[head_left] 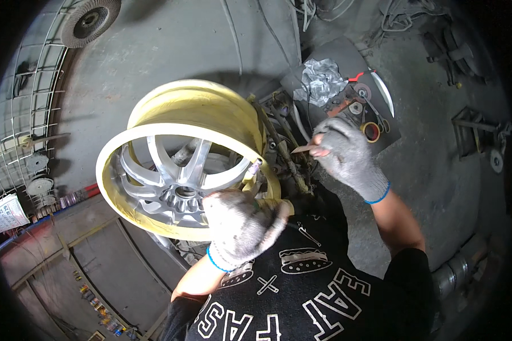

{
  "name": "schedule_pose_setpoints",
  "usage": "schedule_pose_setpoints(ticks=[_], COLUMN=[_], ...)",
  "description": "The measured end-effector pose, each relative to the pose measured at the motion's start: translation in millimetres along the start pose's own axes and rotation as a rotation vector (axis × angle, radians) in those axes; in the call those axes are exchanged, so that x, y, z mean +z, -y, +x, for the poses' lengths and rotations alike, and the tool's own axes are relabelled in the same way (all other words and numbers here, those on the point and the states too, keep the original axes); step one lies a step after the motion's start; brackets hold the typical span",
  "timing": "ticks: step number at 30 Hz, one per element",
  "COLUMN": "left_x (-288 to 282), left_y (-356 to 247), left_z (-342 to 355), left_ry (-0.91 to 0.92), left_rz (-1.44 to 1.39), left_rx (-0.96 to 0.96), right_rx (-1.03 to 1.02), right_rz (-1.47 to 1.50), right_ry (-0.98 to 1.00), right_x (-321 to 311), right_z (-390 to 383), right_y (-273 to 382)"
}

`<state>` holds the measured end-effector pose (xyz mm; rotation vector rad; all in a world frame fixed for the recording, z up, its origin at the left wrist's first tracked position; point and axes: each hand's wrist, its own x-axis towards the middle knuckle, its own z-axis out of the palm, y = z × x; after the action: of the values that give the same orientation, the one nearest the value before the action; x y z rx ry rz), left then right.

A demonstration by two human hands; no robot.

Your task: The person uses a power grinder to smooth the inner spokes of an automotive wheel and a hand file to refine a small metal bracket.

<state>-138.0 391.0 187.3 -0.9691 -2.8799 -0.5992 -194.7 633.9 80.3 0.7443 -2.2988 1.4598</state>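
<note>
A silver multi-spoke car wheel rim [192, 165] stands in front of me, its barrel and lip covered in yellow masking tape [173, 96]. At its lower right, my left hand [241, 224], in a pale grey knit glove, is curled against the spokes and lip. A yellow tape flap [287, 207] sticks out beside its thumb; what the fingers hold is hidden. My right hand [344, 150], gloved likewise, is raised to the right, apart from the wheel. It pinches a thin, flat brownish piece [304, 149] whose tip points left.
On a dark board [386, 136] at the right lie crumpled silver sheeting [321, 81], scissors [375, 111], a yellow tape roll [371, 132] and a red-handled blade [382, 94]. A metal stand [284, 142] is behind the wheel. A wire rack [31, 96] with abrasive discs curves along the left.
</note>
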Motion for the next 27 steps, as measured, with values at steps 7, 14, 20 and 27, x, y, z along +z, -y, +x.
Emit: schedule_pose_setpoints(ticks=[7,14,20,27], left_x=[-19,-8,-5,-10], left_y=[-14,6,21,45], left_z=[18,0,1,-4], left_ry=[0.079,-0.049,-0.001,0.084], left_rz=[-0.057,0.062,-0.08,-0.262], left_rx=[0.089,-0.378,-0.356,-0.293], right_rx=[0.03,0.314,0.287,0.201], right_rz=[-0.208,-0.092,-0.01,0.001], right_ry=[-0.021,-0.034,-0.005,-0.001], right_x=[-7,8,22,34], right_z=[-19,-24,-20,-11], right_y=[-1,17,29,36])
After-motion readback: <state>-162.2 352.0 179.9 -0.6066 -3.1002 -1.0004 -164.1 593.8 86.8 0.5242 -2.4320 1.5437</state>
